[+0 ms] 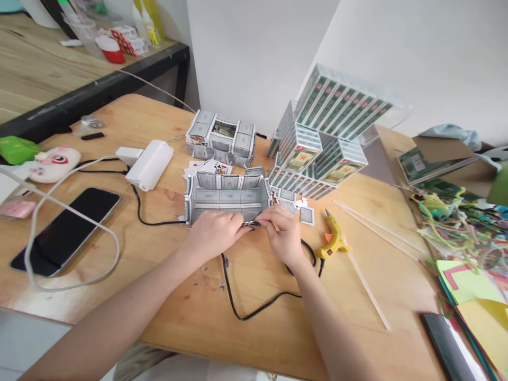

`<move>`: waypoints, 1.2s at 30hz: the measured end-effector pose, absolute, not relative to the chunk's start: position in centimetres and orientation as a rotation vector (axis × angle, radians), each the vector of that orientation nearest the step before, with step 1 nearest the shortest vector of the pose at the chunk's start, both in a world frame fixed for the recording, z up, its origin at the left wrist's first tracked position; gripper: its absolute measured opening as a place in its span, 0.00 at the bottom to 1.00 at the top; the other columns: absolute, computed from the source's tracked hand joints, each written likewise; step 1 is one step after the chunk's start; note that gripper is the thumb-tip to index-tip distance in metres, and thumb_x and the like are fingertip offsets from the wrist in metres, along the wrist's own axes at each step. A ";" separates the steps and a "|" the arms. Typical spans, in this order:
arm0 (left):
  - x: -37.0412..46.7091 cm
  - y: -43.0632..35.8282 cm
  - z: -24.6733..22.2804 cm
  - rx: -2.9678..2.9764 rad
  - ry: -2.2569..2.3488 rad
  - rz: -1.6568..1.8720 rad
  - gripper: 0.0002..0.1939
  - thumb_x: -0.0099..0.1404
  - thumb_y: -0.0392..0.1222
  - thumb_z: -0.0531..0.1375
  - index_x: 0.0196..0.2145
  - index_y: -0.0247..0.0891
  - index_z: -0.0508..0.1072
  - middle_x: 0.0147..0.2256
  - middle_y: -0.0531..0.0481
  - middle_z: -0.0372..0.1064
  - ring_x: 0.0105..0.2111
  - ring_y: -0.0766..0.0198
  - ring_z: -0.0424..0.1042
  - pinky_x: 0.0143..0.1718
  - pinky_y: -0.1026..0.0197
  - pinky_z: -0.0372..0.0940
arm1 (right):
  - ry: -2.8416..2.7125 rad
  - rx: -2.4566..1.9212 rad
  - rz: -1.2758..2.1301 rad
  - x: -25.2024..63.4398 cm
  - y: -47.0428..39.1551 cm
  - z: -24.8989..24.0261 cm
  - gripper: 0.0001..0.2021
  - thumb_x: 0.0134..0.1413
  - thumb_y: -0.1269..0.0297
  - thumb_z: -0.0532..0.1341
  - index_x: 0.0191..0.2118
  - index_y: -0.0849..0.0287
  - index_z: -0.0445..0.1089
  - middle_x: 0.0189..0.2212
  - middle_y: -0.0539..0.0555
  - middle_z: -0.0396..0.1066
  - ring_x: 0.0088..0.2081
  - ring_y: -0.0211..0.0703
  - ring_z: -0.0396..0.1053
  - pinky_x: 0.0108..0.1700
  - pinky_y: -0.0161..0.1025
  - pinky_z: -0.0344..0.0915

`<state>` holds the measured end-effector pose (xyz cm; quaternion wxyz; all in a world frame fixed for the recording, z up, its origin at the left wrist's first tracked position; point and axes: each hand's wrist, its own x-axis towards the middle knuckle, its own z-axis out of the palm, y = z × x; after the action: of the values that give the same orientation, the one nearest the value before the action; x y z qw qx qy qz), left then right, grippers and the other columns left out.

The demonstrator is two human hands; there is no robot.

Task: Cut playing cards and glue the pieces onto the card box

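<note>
An open box built from grey patterned playing cards [228,196] lies at the middle of the table. At its near edge my left hand [218,230] and my right hand [281,233] meet, fingers pinched together on the card wall. Behind stands a second card structure [220,138] with an opening in its top. Loose cards [216,166] lie between the two, and more [307,215] rest to the right. A yellow glue gun [334,241] lies on its side right of my right hand. The part of the wall between my fingertips is mostly hidden.
Stacked green card packs [311,143] stand at the back right. White glue sticks [369,291] lie right. A black cable [262,309] loops in front of the box. On the left are a phone [67,230], a white cable and a white power block [151,165].
</note>
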<state>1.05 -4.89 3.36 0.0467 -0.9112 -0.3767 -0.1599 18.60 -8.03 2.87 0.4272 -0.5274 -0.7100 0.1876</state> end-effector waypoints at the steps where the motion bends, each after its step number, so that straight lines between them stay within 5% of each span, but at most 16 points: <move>1: 1.1 -4.9 3.4 -2.788 -1.145 -0.481 0.16 0.63 0.48 0.52 0.23 0.36 0.67 0.19 0.50 0.67 0.20 0.63 0.67 0.19 0.63 0.51 | -1.768 -1.314 0.453 18.5 -8.0 2.8 0.09 0.54 0.72 0.55 0.29 0.57 0.71 0.28 0.52 0.71 0.35 0.43 0.67 0.42 0.45 0.63; 21: 1.3 -4.6 3.6 -2.827 -1.129 -0.457 0.15 0.62 0.47 0.52 0.23 0.36 0.68 0.18 0.49 0.67 0.19 0.62 0.68 0.18 0.63 0.51 | -1.840 -1.246 0.396 18.5 -7.7 2.0 0.12 0.55 0.72 0.51 0.28 0.56 0.70 0.26 0.49 0.71 0.31 0.38 0.69 0.54 0.51 0.52; 27: 1.1 -4.2 3.4 -2.866 -1.165 -0.464 0.16 0.63 0.48 0.51 0.24 0.36 0.69 0.20 0.49 0.69 0.21 0.61 0.69 0.20 0.63 0.52 | -1.930 -1.187 0.407 19.2 -7.7 2.9 0.06 0.53 0.66 0.59 0.37 0.52 0.71 0.36 0.51 0.73 0.47 0.46 0.65 0.57 0.54 0.48; 29: 0.9 -4.1 3.4 -2.888 -1.183 -0.480 0.16 0.63 0.48 0.51 0.24 0.37 0.70 0.20 0.49 0.69 0.21 0.62 0.69 0.21 0.63 0.54 | -1.798 -1.210 0.438 19.7 -7.9 3.4 0.13 0.50 0.62 0.62 0.43 0.52 0.69 0.43 0.54 0.71 0.53 0.49 0.61 0.57 0.54 0.51; 36: 0.2 -3.2 7.1 -2.872 -1.431 -0.822 0.20 0.61 0.51 0.53 0.18 0.37 0.65 0.13 0.56 0.60 0.15 0.70 0.59 0.18 0.66 0.49 | -1.111 -1.294 0.616 21.8 -8.9 3.9 0.17 0.55 0.56 0.56 0.50 0.54 0.62 0.47 0.58 0.66 0.51 0.48 0.62 0.53 0.53 0.60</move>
<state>0.16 -3.24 7.09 -0.0851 -0.8639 -0.4304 -0.2472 21.76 -8.93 3.88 0.6166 -0.5618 -0.4823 0.2674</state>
